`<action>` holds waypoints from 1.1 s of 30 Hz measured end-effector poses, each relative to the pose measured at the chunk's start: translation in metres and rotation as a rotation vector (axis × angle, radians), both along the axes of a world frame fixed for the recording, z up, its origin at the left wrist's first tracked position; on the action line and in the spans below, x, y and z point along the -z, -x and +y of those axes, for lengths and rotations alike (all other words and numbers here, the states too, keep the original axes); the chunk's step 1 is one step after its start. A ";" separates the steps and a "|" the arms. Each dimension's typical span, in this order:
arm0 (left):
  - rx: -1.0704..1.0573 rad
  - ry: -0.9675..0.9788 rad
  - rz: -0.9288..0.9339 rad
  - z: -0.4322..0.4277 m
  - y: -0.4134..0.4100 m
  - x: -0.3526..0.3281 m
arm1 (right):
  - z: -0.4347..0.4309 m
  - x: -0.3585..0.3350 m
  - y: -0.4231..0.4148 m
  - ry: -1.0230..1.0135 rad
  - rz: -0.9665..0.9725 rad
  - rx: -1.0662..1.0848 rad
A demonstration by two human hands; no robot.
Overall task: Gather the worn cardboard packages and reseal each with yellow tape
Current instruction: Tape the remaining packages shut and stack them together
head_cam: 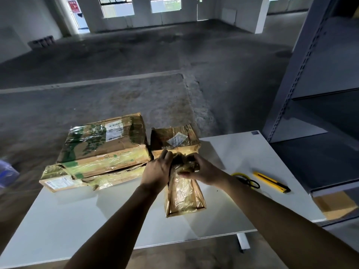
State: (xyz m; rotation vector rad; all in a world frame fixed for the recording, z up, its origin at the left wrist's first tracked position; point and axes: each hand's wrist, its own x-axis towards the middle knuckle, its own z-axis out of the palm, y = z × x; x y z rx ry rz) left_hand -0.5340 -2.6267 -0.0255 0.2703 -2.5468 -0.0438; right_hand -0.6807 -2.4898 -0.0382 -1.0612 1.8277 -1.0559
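Cardboard wrapped in glossy yellow tape fills the middle of my feed: a narrow package (184,193) lies lengthwise on the white table (242,152), its near end pointing back at the camera. Both hands meet at its far end. The left hand (157,169) wraps that end from the left, fingers curled over the top. The right hand (202,169) grips it from the right, thumb lying on the upper face. Between the fingers sits a dark, crumpled bunch, and I cannot tell whether it is tape or torn wrapping.

Just behind the hands stands a small box (174,138), dented, with a pale label on top. To its left a large box (104,144), taped and marked with green print, rests on a flat package (81,179) whose torn edge overhangs the table's far left corner.

Right of the right wrist lie scissors (246,180) with a yellow handle loop, and beside them a yellow utility knife (272,181). Grey metal shelving (310,94) rises at the right, with a brown carton (332,204) on the floor beneath it. Bare concrete floor (136,55) stretches beyond.
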 end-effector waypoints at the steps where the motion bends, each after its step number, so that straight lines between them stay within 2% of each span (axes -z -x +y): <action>1: -0.019 -0.024 0.003 -0.001 -0.001 0.002 | 0.001 -0.001 -0.001 -0.001 -0.015 -0.003; 6: -0.120 -0.160 -0.080 -0.008 -0.008 0.012 | -0.003 -0.005 0.000 -0.053 -0.089 -0.045; 9: -0.042 -0.188 -0.177 -0.019 -0.009 0.014 | -0.002 -0.004 0.004 -0.069 -0.080 -0.042; 12: 0.002 -0.265 -0.173 -0.024 -0.004 0.012 | -0.001 0.001 0.007 -0.030 -0.093 0.029; 16: 0.127 -0.484 -0.183 -0.036 -0.008 0.010 | -0.001 0.005 0.012 -0.009 -0.094 0.083; 19: 0.020 -0.556 -0.125 -0.036 -0.005 0.007 | -0.003 0.009 0.012 -0.017 -0.039 0.065; 21: -0.014 -0.584 -0.160 -0.032 0.002 0.008 | -0.006 0.015 0.009 -0.029 -0.002 0.056; 26: -0.044 -0.550 -0.237 -0.029 0.005 0.032 | -0.014 0.021 -0.004 0.029 -0.079 0.187; 30: 0.013 -0.464 -0.304 -0.031 0.002 0.053 | -0.018 0.034 -0.003 0.052 -0.292 0.272; 33: 0.015 -0.457 -0.320 -0.026 0.001 0.053 | -0.023 0.048 -0.004 -0.001 -0.356 0.323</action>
